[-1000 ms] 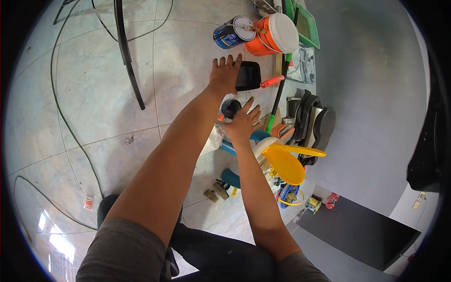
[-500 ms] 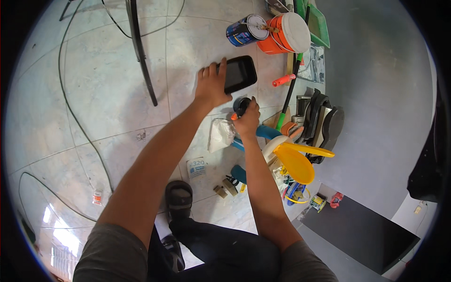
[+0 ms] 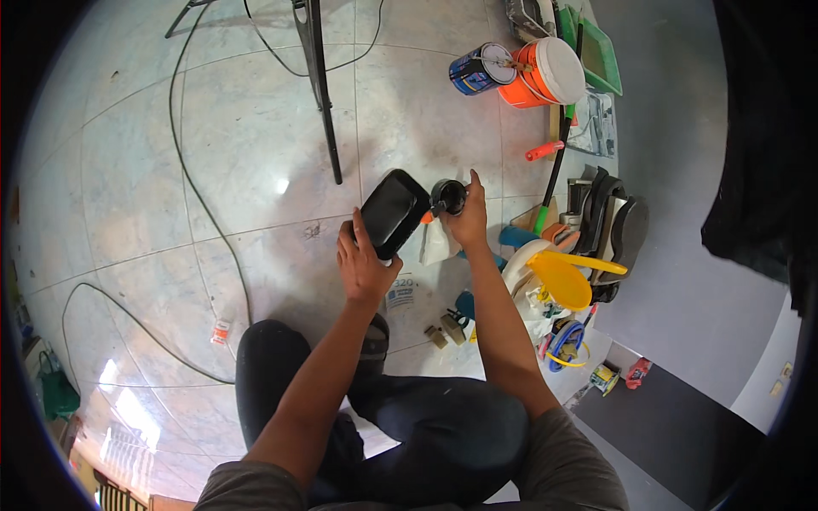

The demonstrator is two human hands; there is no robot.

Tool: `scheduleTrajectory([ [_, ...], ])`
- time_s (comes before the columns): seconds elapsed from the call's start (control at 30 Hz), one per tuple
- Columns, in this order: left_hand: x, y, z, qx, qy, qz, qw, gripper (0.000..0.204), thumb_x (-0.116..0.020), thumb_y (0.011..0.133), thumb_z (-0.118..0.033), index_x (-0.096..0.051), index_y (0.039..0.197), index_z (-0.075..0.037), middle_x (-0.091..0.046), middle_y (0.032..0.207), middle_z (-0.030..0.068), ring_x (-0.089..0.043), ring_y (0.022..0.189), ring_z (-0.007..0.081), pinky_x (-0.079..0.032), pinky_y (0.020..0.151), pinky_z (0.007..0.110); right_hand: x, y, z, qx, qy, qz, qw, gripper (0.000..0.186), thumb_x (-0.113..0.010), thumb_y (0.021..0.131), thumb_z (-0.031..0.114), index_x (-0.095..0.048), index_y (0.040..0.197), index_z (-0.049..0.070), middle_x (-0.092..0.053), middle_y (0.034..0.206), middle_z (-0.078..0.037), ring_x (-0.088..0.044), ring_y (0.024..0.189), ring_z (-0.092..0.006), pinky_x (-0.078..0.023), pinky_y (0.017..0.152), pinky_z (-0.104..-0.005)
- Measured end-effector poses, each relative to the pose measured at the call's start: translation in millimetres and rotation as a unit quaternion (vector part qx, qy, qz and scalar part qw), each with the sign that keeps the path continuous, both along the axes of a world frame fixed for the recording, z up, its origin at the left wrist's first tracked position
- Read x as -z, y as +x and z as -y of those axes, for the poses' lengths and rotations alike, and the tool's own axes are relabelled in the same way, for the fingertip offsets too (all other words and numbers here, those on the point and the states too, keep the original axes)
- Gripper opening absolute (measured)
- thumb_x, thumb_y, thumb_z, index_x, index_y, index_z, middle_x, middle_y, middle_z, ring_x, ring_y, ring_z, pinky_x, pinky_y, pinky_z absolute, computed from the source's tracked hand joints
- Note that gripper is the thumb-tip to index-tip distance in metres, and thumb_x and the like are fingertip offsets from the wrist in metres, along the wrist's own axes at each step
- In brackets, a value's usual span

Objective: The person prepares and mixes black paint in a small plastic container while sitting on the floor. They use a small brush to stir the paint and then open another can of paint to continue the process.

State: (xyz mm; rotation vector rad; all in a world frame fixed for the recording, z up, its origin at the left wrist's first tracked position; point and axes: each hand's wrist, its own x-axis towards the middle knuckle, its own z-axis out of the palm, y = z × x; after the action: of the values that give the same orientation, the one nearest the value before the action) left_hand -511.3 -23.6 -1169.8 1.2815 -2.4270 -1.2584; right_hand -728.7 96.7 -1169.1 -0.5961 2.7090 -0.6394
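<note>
My left hand (image 3: 365, 266) grips the near edge of a black rectangular tray (image 3: 394, 215) with rounded corners, its hollow side facing up and tilted. Just right of it, my right hand (image 3: 469, 217) is closed round a small black round cup (image 3: 449, 195) whose dark open mouth shows. A small orange piece (image 3: 428, 217) juts out between cup and tray; I cannot tell which it belongs to. Tray and cup are close together above the floor. Under my right hand lies a white bag (image 3: 437, 243), partly hidden.
Beyond stand a blue paint can (image 3: 479, 71) and an orange bucket (image 3: 545, 72). A red-handled tool (image 3: 545, 152) lies beside a black and green pole (image 3: 555, 175). To the right are a yellow scoop (image 3: 562, 283) and a blue coil (image 3: 564, 342). A cable (image 3: 198, 179) and stand leg (image 3: 324, 111) are left.
My left hand has drawn the tray back toward me and turned it. The cup in my right hand has turned so its mouth shows. My view has shifted left, and my left knee has come in.
</note>
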Motion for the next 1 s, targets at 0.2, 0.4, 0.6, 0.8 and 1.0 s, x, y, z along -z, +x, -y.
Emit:
scheduleTrajectory([
  [0.2,-14.6,68.0,-5.5,-0.055,-0.055,0.082,0.994,0.123,-0.087,0.068,-0.024,-0.022,0.171,-0.007,-0.046,0.148,0.0229,-0.049,0.136,0.044,-0.035,0.12,0.058,-2.0,46.2,15.3,-0.073,-0.018,-0.015,0.997,0.117,-0.096,0.065,0.004,-0.033,0.164,-0.003,-0.06,0.134,-0.027,-0.06,0.126,-0.0461,-0.052,0.107,-0.0506],
  [0.4,-31.2,102.7,19.1,-0.066,-0.061,0.165,0.982,0.128,-0.088,0.069,-0.029,-0.017,0.172,-0.006,-0.046,0.149,0.0239,-0.049,0.138,0.0433,-0.029,0.125,0.058,-6.1,89.5,19.0,-0.138,-0.031,-0.009,0.99,0.121,-0.102,0.06,0.012,-0.037,0.162,0.001,-0.06,0.134,-0.026,-0.062,0.121,-0.048,-0.053,0.101,-0.0518],
  [0.6,-48.2,146.3,42.6,0.01,-0.076,0.134,0.988,0.128,-0.093,0.072,-0.034,-0.018,0.172,-0.008,-0.041,0.159,0.0266,-0.043,0.148,0.0462,-0.033,0.125,0.055,-23.3,144.8,3.9,-0.197,-0.023,-0.172,0.965,0.11,-0.1,0.066,0.023,-0.045,0.159,0.003,-0.062,0.133,-0.018,-0.06,0.124,-0.0399,-0.047,0.106,-0.0531],
  [0.8,-63.2,176.2,44.2,0.095,-0.105,0.036,0.989,0.103,-0.09,0.08,-0.027,-0.037,0.166,-0.01,-0.04,0.163,0.0247,-0.042,0.15,0.0465,-0.038,0.123,0.057,-26.3,180.2,-9.5,-0.277,-0.051,-0.191,0.94,0.05,-0.085,0.084,0.025,-0.069,0.124,0.001,-0.061,0.116,-0.013,-0.061,0.105,-0.0353,-0.049,0.09,-0.049],
  [1.0,-51.9,167.6,39.1,0.183,-0.064,-0.065,0.979,0.08,-0.089,0.078,-0.008,-0.055,0.151,-0.009,-0.052,0.155,0.0229,-0.052,0.143,0.0456,-0.046,0.119,0.051,-1.9,186.7,-5.1,-0.163,-0.16,-0.122,0.966,0.034,-0.078,0.089,0.018,-0.069,0.115,-0.002,-0.069,0.098,-0.019,-0.069,0.093,-0.0367,-0.053,0.078,-0.0513],
])
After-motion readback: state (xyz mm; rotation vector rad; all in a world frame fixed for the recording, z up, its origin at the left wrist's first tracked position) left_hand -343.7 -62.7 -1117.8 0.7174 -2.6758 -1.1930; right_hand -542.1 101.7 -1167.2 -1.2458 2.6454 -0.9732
